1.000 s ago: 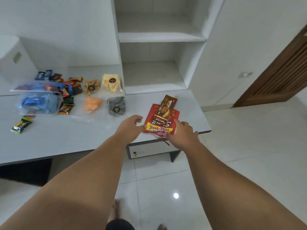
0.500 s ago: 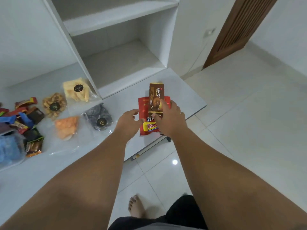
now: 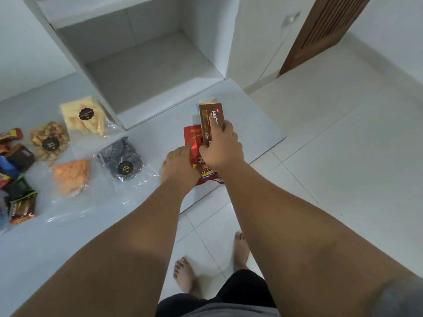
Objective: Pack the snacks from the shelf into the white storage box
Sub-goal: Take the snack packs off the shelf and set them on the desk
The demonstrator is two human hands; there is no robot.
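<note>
White counter (image 3: 68,236) fills the left and middle of the head view, with an open shelf alcove (image 3: 148,72) set into the wall at its far side; pale floor tiles (image 3: 320,156) spread to the right, and a slatted wooden door (image 3: 320,30) stands at the far right.

Near the counter's right corner lies a red snack packet (image 3: 191,135); a brown biscuit box (image 3: 209,117) sits lengthwise over it, its far end reaching past the packet's far edge. The person's right hand (image 3: 220,149) grips the box at its near half, thumb on the left side and fingers curled over the top and right side; the left hand (image 3: 178,167) rests at the packet's near-left edge with its fingers together against the wrapper, though whether they pinch it or only touch it cannot be told. Both forearms stretch in from the near edge.

Further left on the counter lie four clear bags, close together: yellow sticks (image 3: 84,116) farthest, brown clusters (image 3: 49,139) to their left, orange chips (image 3: 71,177) nearer, and dark spiral sweets (image 3: 121,160) closest to the hands; a heap of small wrapped bars (image 3: 18,179) lies at the left edge, partly cut off.

Below the arms, two bare feet (image 3: 185,275) stand on the tiles just beside the counter's near edge.
</note>
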